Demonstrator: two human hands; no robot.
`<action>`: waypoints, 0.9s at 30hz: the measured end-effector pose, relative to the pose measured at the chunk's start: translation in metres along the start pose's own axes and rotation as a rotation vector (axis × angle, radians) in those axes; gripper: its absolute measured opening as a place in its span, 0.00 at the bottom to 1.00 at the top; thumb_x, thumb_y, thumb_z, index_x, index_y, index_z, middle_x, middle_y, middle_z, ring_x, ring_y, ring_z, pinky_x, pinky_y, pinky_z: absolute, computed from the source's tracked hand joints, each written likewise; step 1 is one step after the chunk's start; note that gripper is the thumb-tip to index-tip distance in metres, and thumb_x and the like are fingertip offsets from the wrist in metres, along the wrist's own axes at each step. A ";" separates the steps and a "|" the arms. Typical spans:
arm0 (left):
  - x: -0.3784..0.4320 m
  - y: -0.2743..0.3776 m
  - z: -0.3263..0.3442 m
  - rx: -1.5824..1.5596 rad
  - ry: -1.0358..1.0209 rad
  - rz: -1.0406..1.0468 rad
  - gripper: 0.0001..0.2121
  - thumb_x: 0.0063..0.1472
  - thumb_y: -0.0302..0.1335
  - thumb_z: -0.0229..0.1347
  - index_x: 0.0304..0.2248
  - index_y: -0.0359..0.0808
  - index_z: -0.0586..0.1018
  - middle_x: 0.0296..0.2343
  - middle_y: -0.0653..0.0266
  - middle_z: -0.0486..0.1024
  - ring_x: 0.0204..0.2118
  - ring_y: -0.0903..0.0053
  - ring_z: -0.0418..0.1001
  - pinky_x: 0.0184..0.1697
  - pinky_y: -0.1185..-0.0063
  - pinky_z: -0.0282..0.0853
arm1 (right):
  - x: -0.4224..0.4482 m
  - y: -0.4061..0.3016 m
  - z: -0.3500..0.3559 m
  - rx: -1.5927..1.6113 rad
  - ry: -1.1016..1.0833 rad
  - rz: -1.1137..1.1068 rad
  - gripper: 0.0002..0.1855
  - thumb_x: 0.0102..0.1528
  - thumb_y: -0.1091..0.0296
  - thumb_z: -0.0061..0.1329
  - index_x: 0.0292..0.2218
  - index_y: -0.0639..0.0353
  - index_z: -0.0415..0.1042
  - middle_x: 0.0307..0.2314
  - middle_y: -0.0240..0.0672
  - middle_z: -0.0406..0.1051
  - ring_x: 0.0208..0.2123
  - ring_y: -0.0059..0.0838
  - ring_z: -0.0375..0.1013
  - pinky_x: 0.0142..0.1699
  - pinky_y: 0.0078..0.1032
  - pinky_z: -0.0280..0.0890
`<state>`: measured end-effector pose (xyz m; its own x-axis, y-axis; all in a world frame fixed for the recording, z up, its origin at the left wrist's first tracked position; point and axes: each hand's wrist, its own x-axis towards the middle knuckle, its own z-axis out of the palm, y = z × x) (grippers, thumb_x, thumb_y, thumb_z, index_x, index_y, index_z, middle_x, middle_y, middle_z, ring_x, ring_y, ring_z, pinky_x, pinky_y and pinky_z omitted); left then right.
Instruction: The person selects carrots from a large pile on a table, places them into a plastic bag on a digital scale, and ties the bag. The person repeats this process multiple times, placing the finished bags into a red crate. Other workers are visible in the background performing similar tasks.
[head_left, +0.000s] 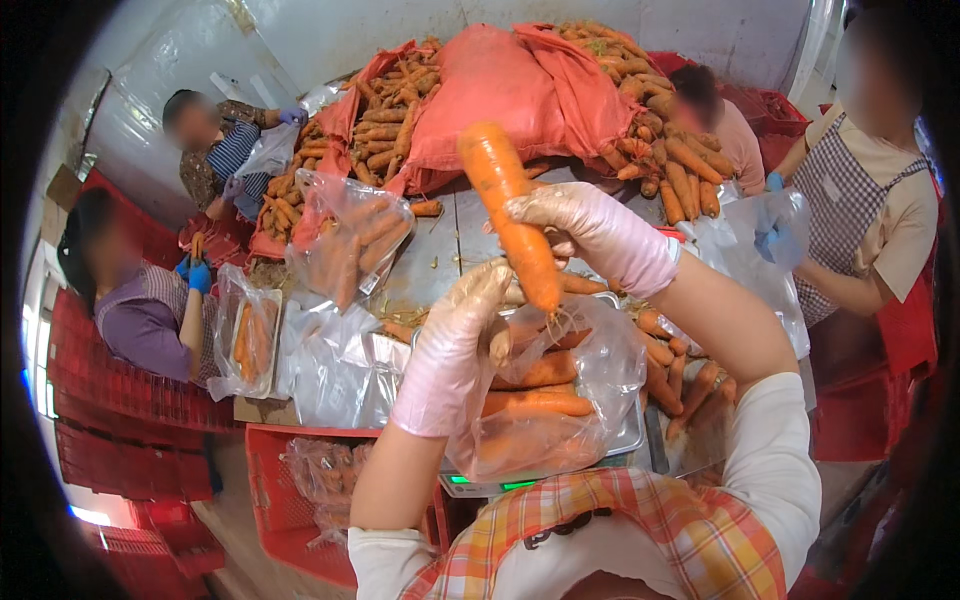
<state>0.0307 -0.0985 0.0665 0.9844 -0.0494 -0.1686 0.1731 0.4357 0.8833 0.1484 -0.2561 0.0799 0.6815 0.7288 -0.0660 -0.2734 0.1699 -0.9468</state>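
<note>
My right hand (592, 229), in a soiled pale pink glove, grips a large carrot (506, 210) around its middle, with the rooty tip pointing down. My left hand (465, 337), gloved alike, is raised left of the carrot's tip; its fingers are bent, and whether they hold anything is hard to tell. Below both hands lies a clear plastic bag (607, 367) with several carrots (536, 403) in it. The bag rests on the metal tray (636, 435) of a digital scale (480, 487) with a green lit display.
Red mesh sacks (495, 97) and heaped carrots (386, 120) cover the table's far side. Bagged carrots (360, 240) and empty plastic bags (330, 367) lie at left, loose carrots (675, 375) at right. A red crate (285, 510) stands below. Several co-workers (847, 180) are around the table.
</note>
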 end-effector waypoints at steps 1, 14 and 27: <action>0.005 0.000 0.001 0.001 0.000 0.035 0.20 0.61 0.39 0.53 0.46 0.32 0.71 0.32 0.66 0.77 0.14 0.91 0.62 0.15 0.93 0.54 | 0.000 0.001 0.008 -0.066 0.024 0.007 0.19 0.55 0.57 0.51 0.39 0.65 0.73 0.24 0.27 0.71 0.17 0.09 0.60 0.22 0.10 0.54; -0.001 -0.005 -0.081 -0.385 0.059 0.046 0.27 0.61 0.34 0.53 0.55 0.30 0.61 0.32 0.60 0.76 0.11 0.95 0.50 0.12 0.93 0.52 | 0.026 0.044 -0.011 -1.089 -0.540 0.298 0.28 0.49 0.59 0.57 0.50 0.61 0.69 0.40 0.39 0.73 0.38 0.29 0.74 0.38 0.28 0.68; -0.002 -0.010 -0.099 -0.518 0.167 0.053 0.24 0.61 0.38 0.54 0.52 0.31 0.67 0.28 0.72 0.73 0.12 0.93 0.50 0.14 0.90 0.48 | 0.038 0.020 0.024 -0.657 -0.168 0.136 0.23 0.58 0.51 0.46 0.42 0.65 0.74 0.35 0.38 0.76 0.36 0.22 0.74 0.43 0.22 0.68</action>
<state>0.0238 -0.0136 0.0151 0.9660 0.1098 -0.2341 0.0443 0.8217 0.5682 0.1530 -0.2091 0.0662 0.5415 0.8170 -0.1981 0.1548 -0.3285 -0.9317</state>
